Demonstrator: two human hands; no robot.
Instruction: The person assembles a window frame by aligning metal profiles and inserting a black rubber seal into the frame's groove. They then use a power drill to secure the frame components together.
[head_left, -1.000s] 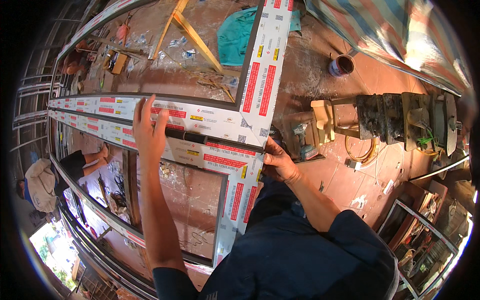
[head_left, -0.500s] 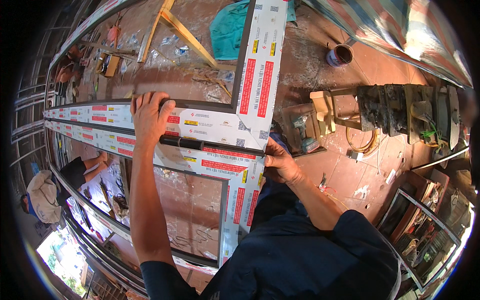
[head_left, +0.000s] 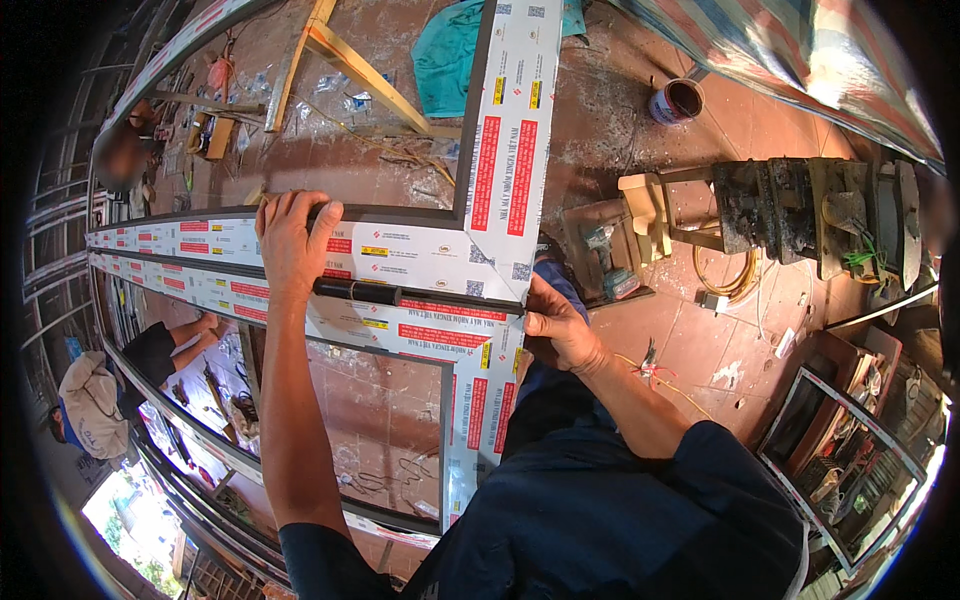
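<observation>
— What is being held by the left hand?
— The upper frame bar, film-wrapped in white and red, is pressed down; fingers are curled over its far edge, grip closed on it.

— And the right hand?
— The corner joint is pinched there, just beside the lower frame bar. A paint tin is seen well apart on the tiled floor.

Bright daylight, sharp centre (heavy fisheye bending, black vignette at the rim).
</observation>
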